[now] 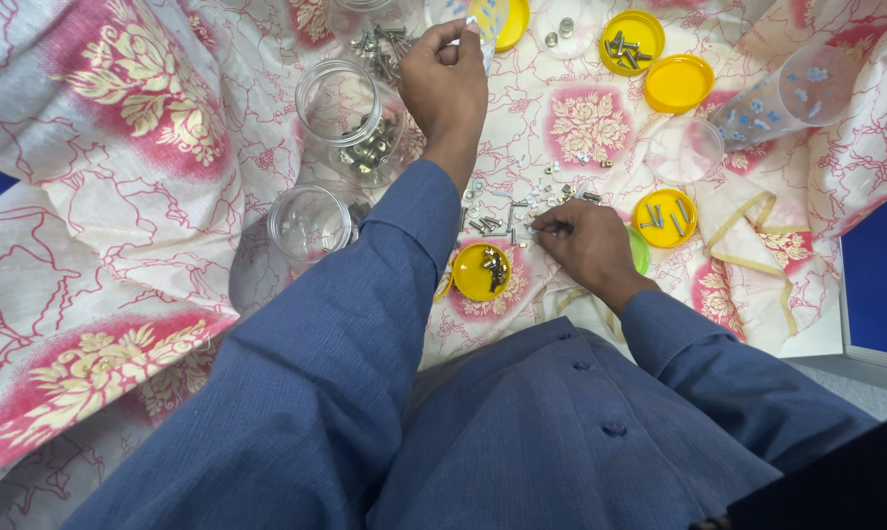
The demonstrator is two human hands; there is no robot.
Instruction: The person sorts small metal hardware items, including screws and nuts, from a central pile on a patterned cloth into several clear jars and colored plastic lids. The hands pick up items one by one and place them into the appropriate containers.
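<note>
Blue shirt fabric (522, 432) fills the view nearest us, and from it our two sleeves run out over a cloth (119, 196) printed with red and cream flowers. Our right hand (586, 243) lies palm down, its fingertips (551, 231) pinched on something small at the edge of a scatter of loose screws (522, 201); what exactly they hold we cannot tell. Just below and left of that hand sits a yellow lid (480, 272) with a few screws in it, and just to its right another yellow lid (665, 218) holds several more. Our left hand (445, 83) is stretched farther out, fingers closed on a small pale piece (478, 25) held up near a jar lid. Beside its wrist stands a clear jar (350, 123) with metal fasteners at the bottom; nearer our sleeve lies a second clear jar (311, 224). Well to the right of that hand, one yellow lid (633, 41) carries bolts, and a tipped clear cup (782, 98) holds small blue-white pieces.
</note>
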